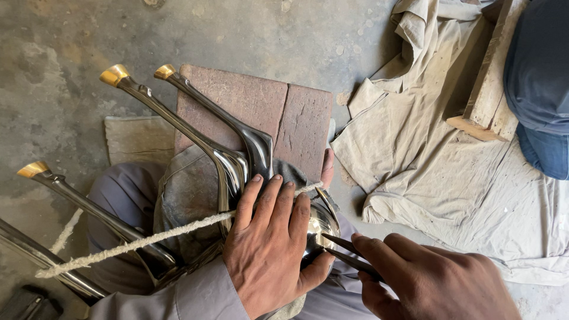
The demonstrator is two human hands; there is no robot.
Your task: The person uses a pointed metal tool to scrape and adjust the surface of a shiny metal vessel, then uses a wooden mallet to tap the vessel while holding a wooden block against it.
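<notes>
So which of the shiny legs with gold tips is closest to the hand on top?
The right one of the two upper legs: it curves down right by the left hand's fingers. The leg at far left ends farther away.

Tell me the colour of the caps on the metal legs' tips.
Gold caps, head view.

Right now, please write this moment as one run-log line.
left hand: pressing polished metal base | right hand: holding thin dark tool against base | rope: across legs

Daylight, bright and even; soft shadows fall toward 6 o'clock under the left hand (269, 246). Strong specular glare on the polished metal base (237, 163) at centre. Focus sharp throughout; slight wide-angle stretch at edges.
</notes>
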